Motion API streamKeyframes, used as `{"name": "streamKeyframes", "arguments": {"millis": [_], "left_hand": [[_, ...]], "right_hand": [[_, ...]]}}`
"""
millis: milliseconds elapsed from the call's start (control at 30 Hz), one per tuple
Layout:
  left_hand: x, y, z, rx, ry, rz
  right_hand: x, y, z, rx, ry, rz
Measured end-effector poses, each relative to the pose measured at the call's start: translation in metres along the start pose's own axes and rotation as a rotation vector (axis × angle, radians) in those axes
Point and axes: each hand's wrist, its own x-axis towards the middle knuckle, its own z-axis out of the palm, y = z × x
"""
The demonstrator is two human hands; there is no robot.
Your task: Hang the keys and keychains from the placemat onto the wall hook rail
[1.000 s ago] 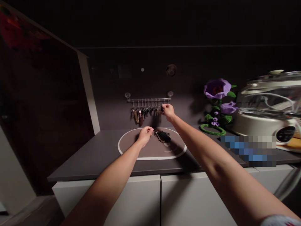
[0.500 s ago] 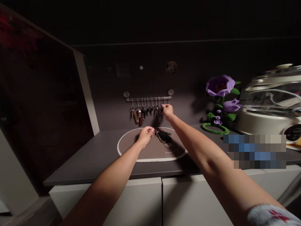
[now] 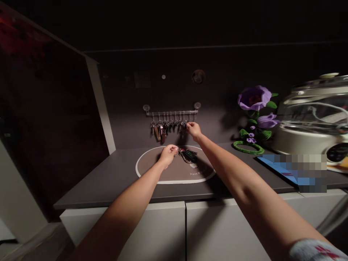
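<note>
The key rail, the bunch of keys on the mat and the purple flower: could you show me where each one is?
Key rail (image 3: 171, 113): head view, on its metal bar.
Bunch of keys (image 3: 189, 156): head view, on the dark key fob.
Purple flower (image 3: 254, 98): head view, on its large upper bloom.

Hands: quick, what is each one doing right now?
Left hand: pinched closed at the key bunch; can't tell if it holds it.
Right hand: pinched closed at the hanging keys; can't tell if it holds one.

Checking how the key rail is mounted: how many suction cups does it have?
2. One suction cup sits at the left end of the rail as seen in the view, the other at its right end.
</note>
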Motion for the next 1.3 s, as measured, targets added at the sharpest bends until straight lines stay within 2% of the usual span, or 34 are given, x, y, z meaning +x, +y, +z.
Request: {"name": "streamKeyframes", "arguments": {"millis": [67, 133, 433, 667, 800, 1167, 1300], "left_hand": [[0.0, -0.001, 0.0, 0.0, -0.009, 0.017], [0.0, -0.002, 0.0, 0.004, -0.014, 0.031], [0.005, -0.011, 0.001, 0.096, -0.026, 0.132], [0.006, -0.014, 0.001, 0.421, -0.13, 0.316], [0.007, -0.016, 0.0, 0.543, -0.169, 0.362], [0.012, -0.016, -0.005, 0.684, -0.157, 0.366], [0.009, -0.011, -0.005, 0.838, -0.192, 0.377]], "right_hand": [[-0.007, -0.003, -0.002, 0.029, 0.019, 0.105], [-0.014, -0.004, -0.004, 0.003, 0.026, 0.133], [-0.049, 0.007, -0.023, -0.176, -0.045, 0.058], [-0.09, 0.006, -0.038, -0.17, -0.156, 0.008], [-0.107, 0.005, -0.043, -0.215, -0.206, 0.018], [-0.114, 0.008, -0.043, -0.375, -0.276, 0.014], [-0.115, 0.008, -0.042, -0.398, -0.298, 0.013]]}}
